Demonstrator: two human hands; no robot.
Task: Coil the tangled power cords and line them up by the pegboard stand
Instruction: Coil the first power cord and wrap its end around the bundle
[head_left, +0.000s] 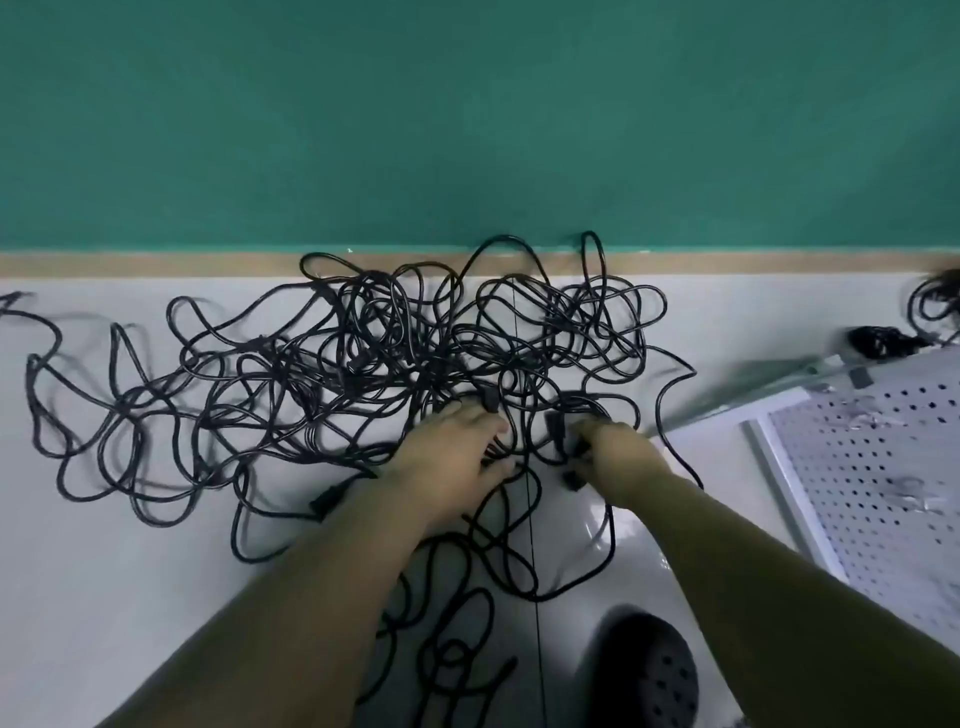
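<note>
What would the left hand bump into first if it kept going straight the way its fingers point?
The left hand points into the tangled power cords, so it would likely meet the black plug at its fingertips first, then more cord loops. Depth is hard to judge.

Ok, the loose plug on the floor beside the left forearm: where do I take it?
Pinch the plug by its blocky body, coming from the near left, over bare floor. Its cord runs back toward the tangle, so that end is free.
</note>
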